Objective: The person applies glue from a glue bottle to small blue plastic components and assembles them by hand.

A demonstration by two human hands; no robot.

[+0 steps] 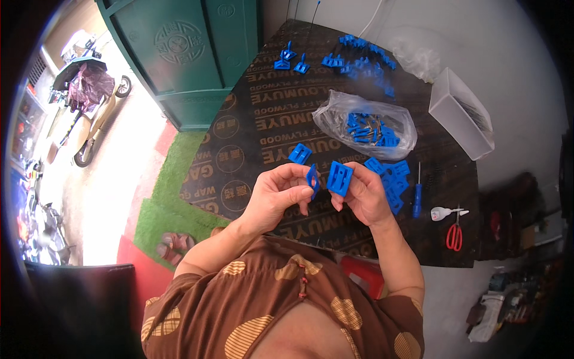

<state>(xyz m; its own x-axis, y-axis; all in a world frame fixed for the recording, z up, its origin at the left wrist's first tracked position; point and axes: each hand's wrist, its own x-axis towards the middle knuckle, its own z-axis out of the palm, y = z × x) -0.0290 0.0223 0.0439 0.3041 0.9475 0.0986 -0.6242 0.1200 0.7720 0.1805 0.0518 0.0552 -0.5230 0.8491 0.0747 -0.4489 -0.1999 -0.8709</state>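
Left hand (274,196) pinches a blue piece (312,178); right hand (368,196) grips a slotted plate (339,177), both on the near side of the clear bag (332,115). Apparent step: positioning; next move likely requires alignment.

Tan lettering (281,141), circled characters (231,160), both printed on dark tabletop (451,179)
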